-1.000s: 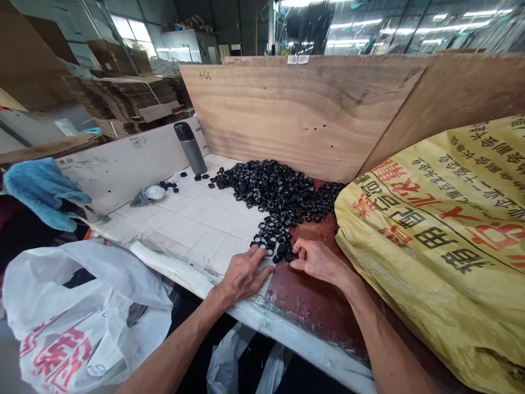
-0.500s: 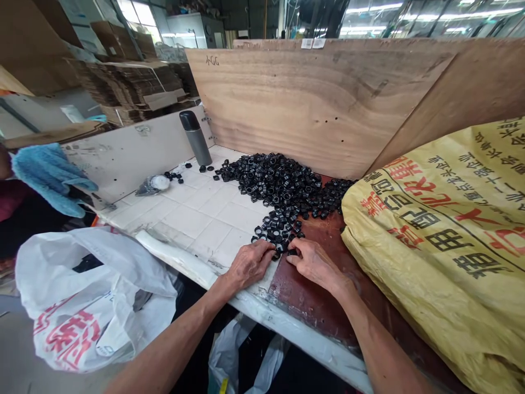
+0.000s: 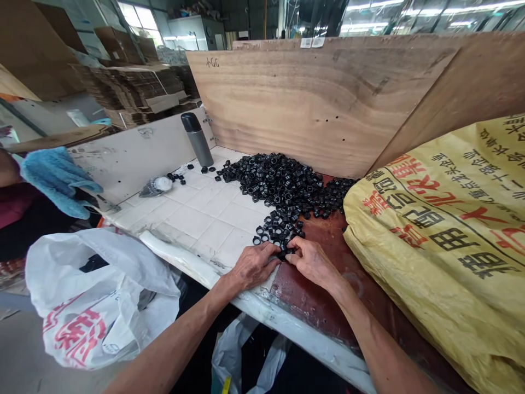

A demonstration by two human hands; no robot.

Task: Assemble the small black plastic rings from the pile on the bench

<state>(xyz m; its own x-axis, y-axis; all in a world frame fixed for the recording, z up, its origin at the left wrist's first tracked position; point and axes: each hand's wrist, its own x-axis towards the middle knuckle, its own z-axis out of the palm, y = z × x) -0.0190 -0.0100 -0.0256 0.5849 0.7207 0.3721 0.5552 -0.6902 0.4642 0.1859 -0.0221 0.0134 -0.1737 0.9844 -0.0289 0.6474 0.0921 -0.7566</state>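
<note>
The left hand [image 3: 256,267] and right hand [image 3: 312,261] curl narrow at lower centre, fingertips meeting at the tail of a heap of black plastic rings [image 3: 279,183] on the counter [image 3: 197,230]; whether either grip holds a ring, I cannot tell. The squat rings lie every way, sharing no axis. Slow, close fingertips suit such small parts, sparing their neighbours.

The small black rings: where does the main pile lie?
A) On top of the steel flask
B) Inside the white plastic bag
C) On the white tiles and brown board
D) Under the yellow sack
C. The black rings spread over the white tiles and brown board.
</note>
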